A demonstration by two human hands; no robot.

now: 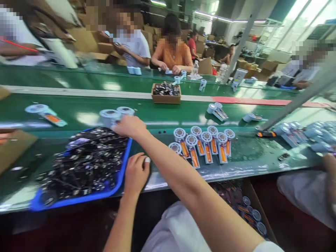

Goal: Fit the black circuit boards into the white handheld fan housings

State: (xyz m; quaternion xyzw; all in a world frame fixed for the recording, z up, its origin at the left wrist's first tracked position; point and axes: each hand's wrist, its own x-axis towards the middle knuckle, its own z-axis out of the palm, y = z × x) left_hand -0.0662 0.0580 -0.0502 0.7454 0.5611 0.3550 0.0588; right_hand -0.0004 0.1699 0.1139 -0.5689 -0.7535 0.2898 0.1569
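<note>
Right hand (130, 126) reaches across to the conveyor edge, fingers curled onto a round pale-blue fan unit (109, 116) (blurred, grip looks closed). Left hand (135, 174) rests loosely open, palm down on the worktable by the blue plastic tray (121, 174) of glossy black parts, probably steadying it. Finished fans (203, 141) lie in rows nearby.

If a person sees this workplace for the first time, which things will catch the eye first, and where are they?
Most striking is the blue plastic tray at lower left, heaped with small black parts; the left hand rests at its right edge. The right hand reaches across to two pale blue round fans on the green conveyor belt. To the right, a neat cluster of white round fans with orange handles lies on the near table.
</note>
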